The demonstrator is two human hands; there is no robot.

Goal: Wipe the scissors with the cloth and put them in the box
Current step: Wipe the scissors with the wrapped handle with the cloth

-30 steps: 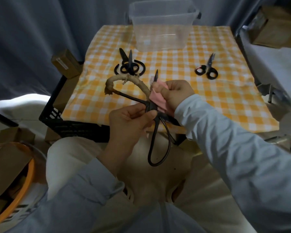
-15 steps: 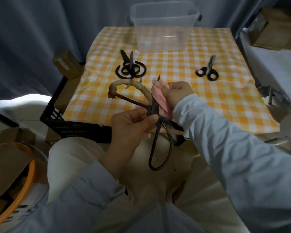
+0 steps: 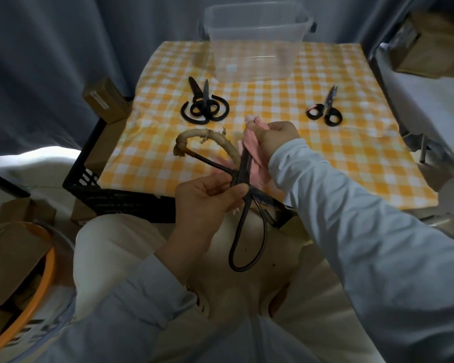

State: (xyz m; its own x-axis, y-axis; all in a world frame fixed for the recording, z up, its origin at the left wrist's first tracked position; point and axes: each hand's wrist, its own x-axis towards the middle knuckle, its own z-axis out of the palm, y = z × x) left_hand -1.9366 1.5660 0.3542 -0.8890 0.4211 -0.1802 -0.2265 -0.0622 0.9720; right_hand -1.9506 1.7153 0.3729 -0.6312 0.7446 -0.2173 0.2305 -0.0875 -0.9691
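Your left hand (image 3: pixel 207 200) pinches the scissors (image 3: pixel 246 163) at the pivot, holding them in the air over the near edge of the table (image 3: pixel 325 158), blades pointing away from you. Your right hand (image 3: pixel 275 137) is closed round the cloth (image 3: pixel 257 158), which wraps the blades up near the tip. Draw the cloth from pivot to tip, squeezing on the flats rather than the edges, and hold the pivot firm so the blades cannot swing open. Both faces likely need a pass before the scissors go into the box (image 3: pixel 254 48), well apart at the far edge.
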